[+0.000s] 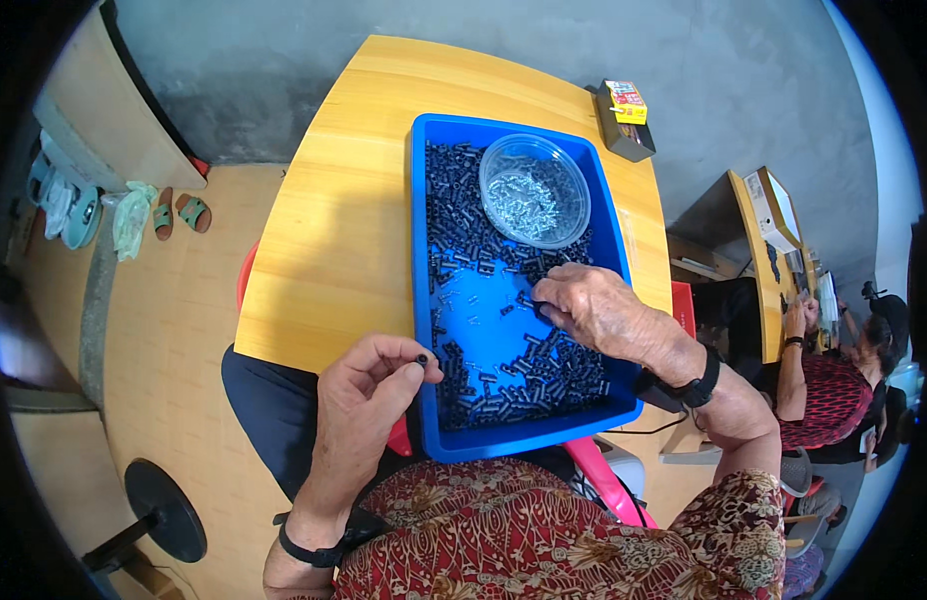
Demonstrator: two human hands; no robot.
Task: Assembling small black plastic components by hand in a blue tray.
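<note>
My left hand (369, 395) is closed at the near left rim of a blue plastic tray (421, 250). Between its thumb and forefinger it pinches a small black cylindrical piece (422, 359), its round end showing. My right hand (594, 310) reaches into the tray from the right, fingers bent together and pointing down; what they hold, if anything, is hidden. Many short black cylindrical pieces (504, 400) lie loose around it in the tray. At the tray's far right stands a round clear plastic tub (487, 195) with small silvery metal parts (524, 205) inside.
The tray rests on a yellow wooden table (334, 250). A dark box (629, 140) with a yellow packet (627, 100) stands at the far right corner. Other people (834, 390) sit at another table on the right. Sandals (192, 213) lie on the floor at left.
</note>
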